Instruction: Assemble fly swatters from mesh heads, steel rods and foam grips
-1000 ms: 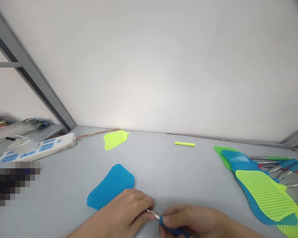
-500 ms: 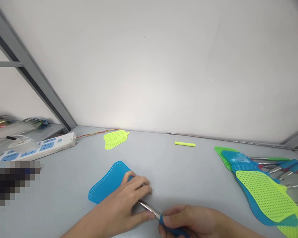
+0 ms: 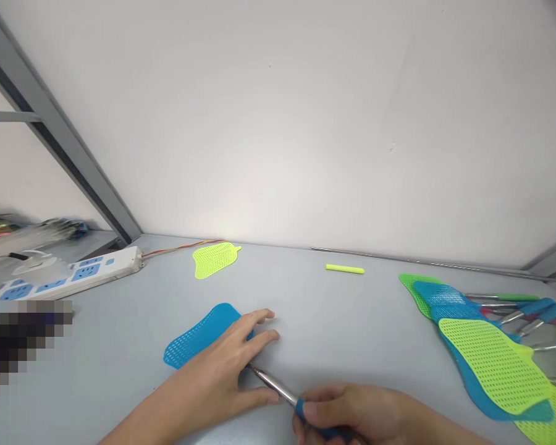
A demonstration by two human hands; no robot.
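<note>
A blue mesh fly swatter head (image 3: pixel 201 340) lies flat on the grey table, partly covered by my left hand (image 3: pixel 231 355). That hand is open, its fingers spread over the neck end and its thumb beside the metal rod (image 3: pixel 278 386). My right hand (image 3: pixel 347 408) is closed around the blue grip (image 3: pixel 301 408) at the rod's near end. The rod points up and left towards the blue head; my left hand hides where they meet.
Several fly swatters (image 3: pixel 495 364) in yellow, blue and green are piled at the right. Farther back lie a yellow swatter head (image 3: pixel 215 259), a yellow handle grip (image 3: pixel 345 269) and a long thin rod (image 3: pixel 412 259) along the wall. A white power strip (image 3: pixel 106 272) is at the left.
My left hand's fingers have lifted and spread apart, letting go of the swatter's neck, and the hand has shifted slightly left. My right hand stays on the blue grip.
</note>
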